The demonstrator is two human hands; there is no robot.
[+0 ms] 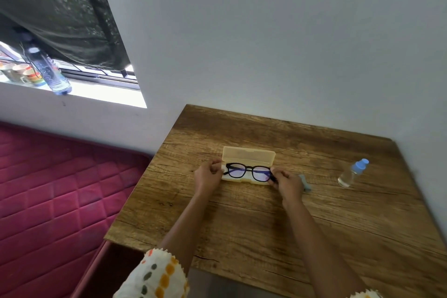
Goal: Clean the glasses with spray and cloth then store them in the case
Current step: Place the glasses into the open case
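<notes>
Black-framed glasses (249, 172) sit low over the open case (249, 155), a pale yellowish see-through box near the middle of the wooden table (266, 225). Its lid stands up behind them. Whether the frame already rests on the bottom of the case or is just above it cannot be told, since the lower tray is mostly covered by the frame and the hands.

The left hand (208, 175) has its fingers curled in tight at the left end of the frame, pinching it there, though the contact is small and blurred. The right hand (287, 182) pinches the right end between thumb and fingertips, and its knuckles cover that corner of the case.

Just beside the right hand lies a grey-blue cloth (305, 182), of which only a narrow strip shows past the hand. Well apart to the right, a clear spray bottle (350, 174) with a blue cap leans on the table.

A spotted sleeve (157, 276) is cut off at the bottom edge. To the left is a red quilted mattress (48, 189). On the windowsill stand a water bottle (48, 70) and some mugs (24, 74), partly cut off, beneath a dark curtain (60, 7).
</notes>
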